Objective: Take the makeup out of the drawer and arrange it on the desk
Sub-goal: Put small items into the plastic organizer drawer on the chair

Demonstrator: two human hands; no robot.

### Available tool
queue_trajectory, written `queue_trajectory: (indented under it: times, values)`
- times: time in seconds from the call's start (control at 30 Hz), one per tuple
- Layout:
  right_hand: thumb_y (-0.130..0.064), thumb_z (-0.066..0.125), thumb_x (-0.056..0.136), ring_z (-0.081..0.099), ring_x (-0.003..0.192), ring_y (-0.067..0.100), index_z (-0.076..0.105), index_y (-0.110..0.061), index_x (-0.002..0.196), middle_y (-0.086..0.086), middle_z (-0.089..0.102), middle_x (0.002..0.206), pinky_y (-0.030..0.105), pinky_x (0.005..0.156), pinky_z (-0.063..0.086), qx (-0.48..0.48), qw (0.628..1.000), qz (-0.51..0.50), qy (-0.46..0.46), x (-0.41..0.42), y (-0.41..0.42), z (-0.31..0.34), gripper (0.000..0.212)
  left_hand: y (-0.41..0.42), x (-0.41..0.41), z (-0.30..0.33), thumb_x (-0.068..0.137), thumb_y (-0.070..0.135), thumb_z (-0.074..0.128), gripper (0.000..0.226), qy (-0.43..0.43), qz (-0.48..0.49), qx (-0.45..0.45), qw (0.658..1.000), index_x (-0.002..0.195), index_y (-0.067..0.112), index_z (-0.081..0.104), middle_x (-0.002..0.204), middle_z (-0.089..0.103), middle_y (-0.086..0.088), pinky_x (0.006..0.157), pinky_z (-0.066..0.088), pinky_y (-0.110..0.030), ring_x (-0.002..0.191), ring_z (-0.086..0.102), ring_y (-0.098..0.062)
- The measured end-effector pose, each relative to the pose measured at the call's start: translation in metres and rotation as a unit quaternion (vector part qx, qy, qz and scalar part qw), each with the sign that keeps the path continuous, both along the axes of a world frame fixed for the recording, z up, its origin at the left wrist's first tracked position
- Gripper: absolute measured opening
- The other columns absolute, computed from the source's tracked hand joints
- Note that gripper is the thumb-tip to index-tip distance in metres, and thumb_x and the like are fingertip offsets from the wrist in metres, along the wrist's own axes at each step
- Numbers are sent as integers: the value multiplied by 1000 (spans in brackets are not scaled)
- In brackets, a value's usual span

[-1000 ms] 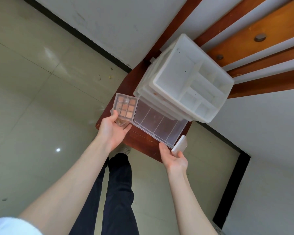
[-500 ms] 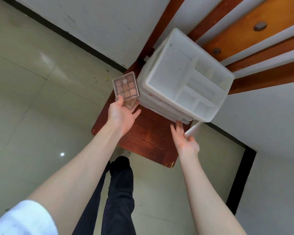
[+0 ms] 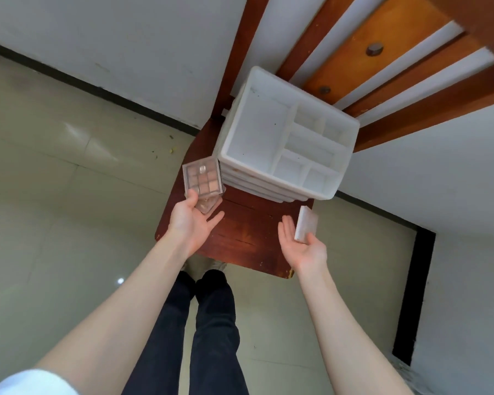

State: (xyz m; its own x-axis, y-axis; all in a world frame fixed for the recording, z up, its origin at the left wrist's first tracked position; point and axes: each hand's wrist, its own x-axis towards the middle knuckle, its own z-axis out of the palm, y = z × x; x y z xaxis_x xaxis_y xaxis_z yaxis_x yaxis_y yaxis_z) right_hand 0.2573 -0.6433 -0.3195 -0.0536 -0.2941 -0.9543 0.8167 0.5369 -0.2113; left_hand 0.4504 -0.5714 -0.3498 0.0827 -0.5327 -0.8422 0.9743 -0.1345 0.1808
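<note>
Fingers of the left hand (image 3: pixel 193 220) pinched a clear eyeshadow palette (image 3: pixel 202 179) by its near edge; the right hand (image 3: pixel 303 246) held a white case (image 3: pixel 305 223) against thumb and palm. Both looked light, stiff, probably slippery, best gripped by their edges. Beyond, the white organizer (image 3: pixel 285 143) sat on the desk (image 3: pixel 240 229), drawers closed.

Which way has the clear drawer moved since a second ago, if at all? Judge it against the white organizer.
Yes. The clear drawer slid back into the white organizer. Earlier it stuck out over the desk toward the person.
</note>
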Motion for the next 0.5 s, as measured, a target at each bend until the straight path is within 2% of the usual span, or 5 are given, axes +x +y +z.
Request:
queue_trajectory:
  times: [0.1,0.17,0.3,0.37,0.5]
  values:
    - [-17,28,103,51,121,37,36,-2,138,24,51,129,43,95,43,-25,993,83,78,-4,18,23,39,12,0,24,102,23,29,30,-52,-99,11,994,122,11,48,116,62,-12,92,42,-39,113,55,-25]
    - [-16,29,103,53,115,37,37,-4,135,22,51,128,43,91,44,-60,985,115,113,-7,26,42,35,16,-1,43,101,22,33,29,-115,-177,17,977,124,10,47,119,59,-9,88,43,-35,111,56,-23]
    - [-17,38,101,57,104,26,52,-8,111,9,62,106,37,84,48,-144,965,149,158,-21,34,96,19,15,-8,92,96,28,47,17,-259,-339,-15,904,103,14,56,106,65,-4,74,46,-27,97,62,-14]
    - [-16,45,98,62,95,18,59,-13,100,3,67,96,32,78,50,-191,953,151,178,-35,38,125,14,6,-16,120,92,32,54,20,-306,-388,-45,868,103,16,58,104,67,-4,73,46,-27,97,63,-16]
    - [-11,54,93,67,81,12,62,-12,92,1,73,82,28,71,51,-247,939,116,208,-79,55,181,8,-15,-54,180,87,35,60,20,-366,-453,-130,803,97,19,63,102,69,-3,73,45,-26,97,64,-14]
